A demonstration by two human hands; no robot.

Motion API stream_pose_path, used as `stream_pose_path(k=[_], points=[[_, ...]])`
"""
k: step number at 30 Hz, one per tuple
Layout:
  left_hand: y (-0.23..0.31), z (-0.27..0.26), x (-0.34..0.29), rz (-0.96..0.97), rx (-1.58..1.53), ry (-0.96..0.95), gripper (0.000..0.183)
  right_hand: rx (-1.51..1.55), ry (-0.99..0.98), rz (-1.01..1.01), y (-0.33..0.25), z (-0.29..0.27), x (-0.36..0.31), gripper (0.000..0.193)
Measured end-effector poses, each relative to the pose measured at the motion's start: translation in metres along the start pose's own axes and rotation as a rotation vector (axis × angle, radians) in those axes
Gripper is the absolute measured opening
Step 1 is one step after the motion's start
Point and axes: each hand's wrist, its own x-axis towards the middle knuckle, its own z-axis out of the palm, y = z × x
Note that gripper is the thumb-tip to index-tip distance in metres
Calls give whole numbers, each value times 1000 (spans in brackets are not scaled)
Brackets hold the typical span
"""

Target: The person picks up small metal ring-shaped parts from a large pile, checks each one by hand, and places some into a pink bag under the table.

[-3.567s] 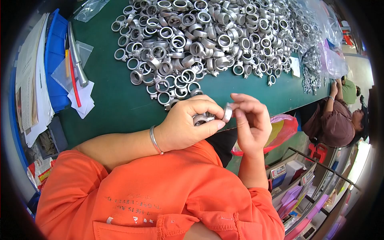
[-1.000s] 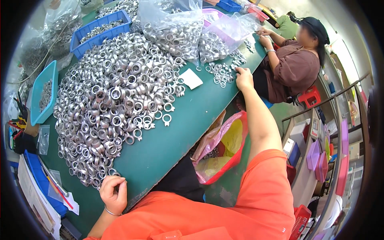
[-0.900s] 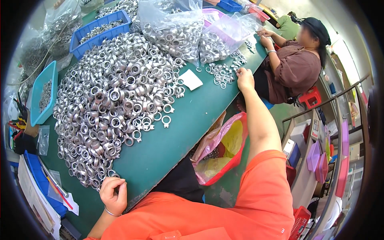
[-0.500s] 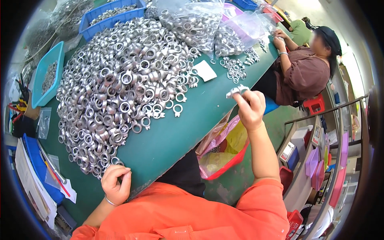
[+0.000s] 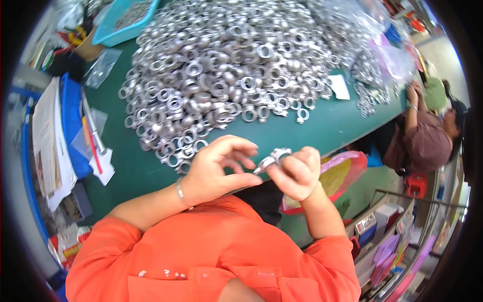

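Note:
In front of my chest, my right hand [image 5: 297,173] is closed around silvery metal ring clamps [image 5: 274,157] with small lugs, which stick out past its fingers; how many there are is hard to make out. My left hand [image 5: 216,163] reaches in from the other side. Its fingers are curved and apart, and the thumb tip is close to a thin end of the held metal. Whether they touch is blurred. Beyond both hands spreads a big heap of similar metal rings [image 5: 216,75] on the green table [image 5: 121,176].
A turquoise tray [image 5: 100,36] of small parts stands far left. Papers [image 5: 48,146], a blue tray [image 5: 73,131] and pens lie at the left. A white paper [image 5: 339,87] sits right of the heap. Under the table edge hangs a pink-rimmed bag [image 5: 352,168]. A co-worker [image 5: 427,138] sits far right.
My right hand has come in from the right with the ring clamps. My left hand has left the heap's near edge, opened and met it in front of me. The view has shifted left.

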Motion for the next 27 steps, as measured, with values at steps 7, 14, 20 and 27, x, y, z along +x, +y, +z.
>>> stream_pose_path(k=[7, 14, 20, 27], points=[[-10, -12, -9, 127, 144, 143, 17, 301, -68, 289, -22, 38, -1, 33], [-14, -13, -7, 271, 340, 198, 18, 442, -24, 679, -29, 39, -13, 38], [-10, -12, -8, 220, 357, 217, 17, 1058, 121, 1438, -38, 30, 4, 17], [-10, -14, -8, 235, 425, 166, 15, 1431, 92, 1612, -34, 26, 8, 15]])
